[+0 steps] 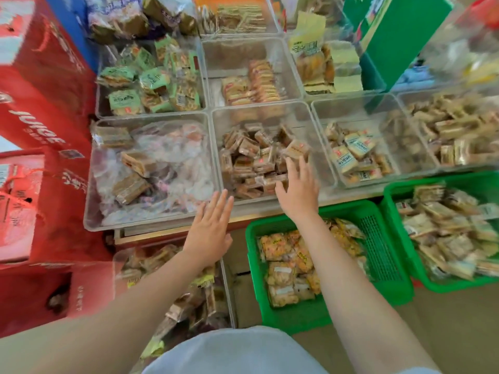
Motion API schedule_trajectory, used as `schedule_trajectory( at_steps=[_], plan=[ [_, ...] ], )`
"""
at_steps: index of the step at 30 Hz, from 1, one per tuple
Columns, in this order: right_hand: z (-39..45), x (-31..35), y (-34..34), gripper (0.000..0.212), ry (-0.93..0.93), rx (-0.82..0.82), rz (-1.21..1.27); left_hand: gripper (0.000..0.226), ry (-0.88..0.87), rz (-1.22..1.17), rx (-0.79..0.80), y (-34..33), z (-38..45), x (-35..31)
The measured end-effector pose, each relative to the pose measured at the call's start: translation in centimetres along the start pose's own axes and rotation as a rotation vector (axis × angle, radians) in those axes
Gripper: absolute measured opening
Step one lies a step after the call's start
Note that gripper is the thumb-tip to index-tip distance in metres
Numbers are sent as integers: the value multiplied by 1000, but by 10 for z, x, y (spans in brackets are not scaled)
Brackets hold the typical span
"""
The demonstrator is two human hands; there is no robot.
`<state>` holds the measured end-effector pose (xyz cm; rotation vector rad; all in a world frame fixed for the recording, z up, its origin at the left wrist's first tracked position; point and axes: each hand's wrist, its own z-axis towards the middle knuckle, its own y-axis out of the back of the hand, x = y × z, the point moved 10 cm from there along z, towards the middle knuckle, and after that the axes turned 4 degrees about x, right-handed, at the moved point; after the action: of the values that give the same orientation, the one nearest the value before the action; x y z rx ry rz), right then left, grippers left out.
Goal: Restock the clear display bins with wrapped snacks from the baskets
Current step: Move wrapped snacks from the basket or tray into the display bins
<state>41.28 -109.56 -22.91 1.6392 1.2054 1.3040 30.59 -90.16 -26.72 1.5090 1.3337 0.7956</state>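
Green basket (383, 268) of yellow wrapped snacks (289, 268) sits nearest. Left hand (210, 233) flat, fingers straight, empty, at bin edge. Right hand (298, 188) reaches into middle clear bin (321, 157), fingers spread over brown wrapped snacks (251, 160); hold unclear.

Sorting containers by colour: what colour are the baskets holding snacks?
Green baskets, clearest in the head view.

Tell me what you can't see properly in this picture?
- Right hand: head view; its fingertips blur against the brown snacks, so any grip is unclear.
- Labels on the snacks: too small and blurred.
- Right green basket: cut off by the frame edge.
- Lower bin: partly hidden behind the left arm.
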Motion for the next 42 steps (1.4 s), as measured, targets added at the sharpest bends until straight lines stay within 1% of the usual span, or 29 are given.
schedule_trajectory(
  at_steps=[1, 3, 4, 5, 6, 7, 8, 9, 10, 12, 14, 16, 18, 19, 21, 24, 26, 28, 30, 32, 33, 34, 35, 36, 38, 39, 40, 41, 42],
  plan=[
    [4, -2, -4, 63, -2, 25, -17, 85, -6, -17, -2, 2, 0, 1],
    [13, -20, -5, 62, -148, 57, -22, 82, -16, -74, -15, 7, -2, 6],
    [15, -29, 0, 64, -242, 45, -17, 80, -12, -92, -16, 7, -5, 11],
    [15, -30, 6, 64, -298, 3, -12, 80, 0, -96, -22, 5, -9, 16],
    [16, -21, 14, 63, -292, -63, -19, 79, 17, -93, -36, 4, -15, 23],
    [15, -2, 19, 61, -225, -129, -29, 79, 39, -92, -57, 2, -22, 31],
    [13, 25, 21, 57, -118, -182, -35, 79, 61, -98, -75, 2, -30, 39],
    [10, 56, 18, 53, 5, -207, -31, 80, 80, -107, -80, 0, -38, 47],
    [5, 88, 10, 51, 125, -196, -19, 80, 97, -116, -74, -1, -44, 55],
    [-4, 145, -22, 53, 314, -91, 9, 77, 118, -182, -67, 0, -54, 72],
    [-11, 185, -59, 57, 423, 32, -10, 67, 170, -351, -157, 13, -65, 98],
    [-11, 198, -89, 60, 430, 107, -94, 56, 283, -483, -292, 27, -77, 134],
    [-9, 195, -99, 59, 387, 116, -155, 51, 410, -492, -384, 35, -79, 175],
    [-8, 193, -99, 58, 378, 105, -159, 51, 471, -487, -389, 35, -76, 194],
    [-9, 193, -98, 57, 383, 96, -156, 55, 550, -466, -341, 35, -62, 224],
    [-8, 191, -99, 55, 374, 93, -169, 62, 567, -405, -240, 33, -37, 242],
    [-6, 189, -100, 54, 358, 86, -166, 62, 571, -318, -211, 34, -29, 245],
    [-6, 188, -100, 54, 355, 81, -156, 60, 584, -274, -214, 37, -25, 251],
    [-6, 190, -99, 54, 361, 78, -140, 58, 600, -319, -267, 46, -28, 254],
    [-6, 190, -98, 55, 357, 81, -117, 51, 595, -428, -397, 64, -38, 250],
    [-6, 189, -98, 57, 354, 89, -102, 45, 586, -515, -454, 72, -44, 245],
    [-7, 190, -97, 60, 359, 97, -81, 38, 576, -650, -473, 76, -49, 239],
    [-8, 191, -94, 64, 374, 104, -46, 31, 576, -824, -433, 74, -49, 232],
    [-10, 194, -87, 69, 403, 98, 11, 25, 580, -1020, -351, 67, -46, 221],
    [-20, 204, -64, 79, 517, 19, 118, 16, 618, -1369, -158, 54, -38, 194],
    [-28, 211, -54, 85, 600, -41, 116, 14, 633, -1498, -58, 48, -34, 180],
    [-38, 219, -44, 89, 691, -100, 79, 16, 608, -1600, 24, 44, -28, 165],
    [-46, 224, -37, 91, 773, -148, 27, 19, 556, -1685, 75, 45, -20, 151],
    [-52, 227, -31, 90, 828, -186, -16, 22, 509, -1740, 93, 48, -13, 140]
  ],
)
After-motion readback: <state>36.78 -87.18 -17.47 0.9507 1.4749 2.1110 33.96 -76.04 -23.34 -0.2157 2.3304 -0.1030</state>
